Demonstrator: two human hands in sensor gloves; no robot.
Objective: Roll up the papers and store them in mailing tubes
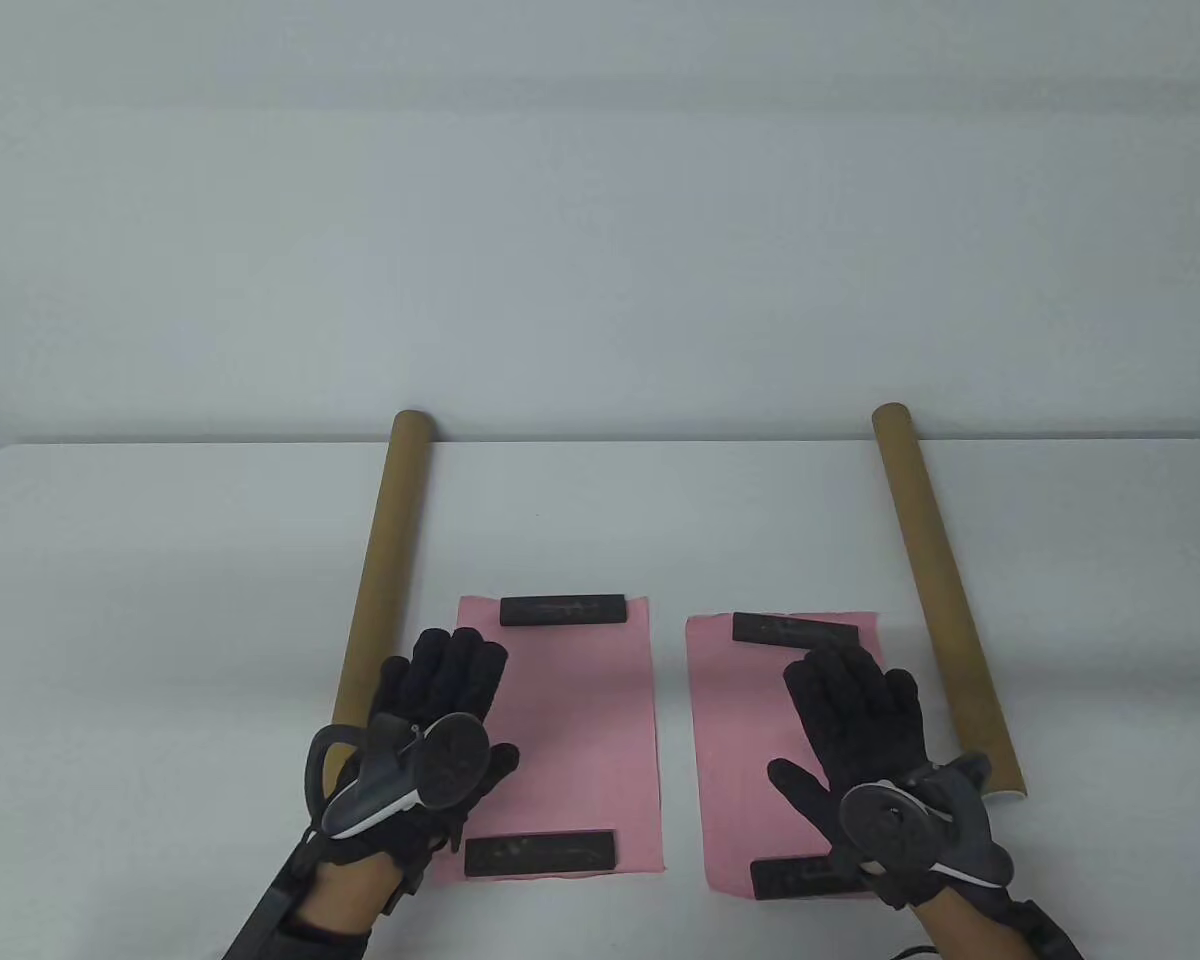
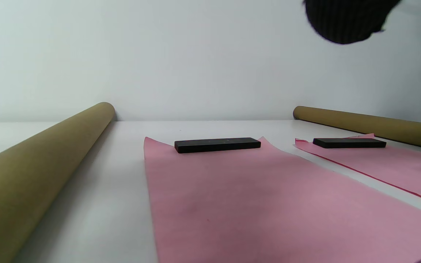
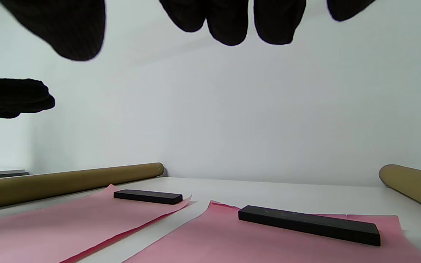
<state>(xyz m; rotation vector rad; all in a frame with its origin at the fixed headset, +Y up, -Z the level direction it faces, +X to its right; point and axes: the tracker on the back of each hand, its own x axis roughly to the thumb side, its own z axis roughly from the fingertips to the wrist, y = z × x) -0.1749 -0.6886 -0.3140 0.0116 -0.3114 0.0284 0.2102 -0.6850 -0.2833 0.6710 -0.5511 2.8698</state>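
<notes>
While both hands hover flat, fingers spread, gripping nothing, left hand (image 1: 430,740) over left paper (image 1: 570,740), right hand (image 1: 860,740) over right paper (image 1: 760,740). Papers' long axis runs away from person, bars (image 1: 563,610) weighting near and far ends. Tubes (image 1: 385,570) lie outside each paper, roughly parallel. Likely next: lift bars, roll from near edge.

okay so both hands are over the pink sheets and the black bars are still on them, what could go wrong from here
1. Each pink sheet carries black bars at both ends; rolling before lifting them off would likely crease or tear the paper.
2. The mailing tubes lie loose on the table; a bump could roll them.
</notes>
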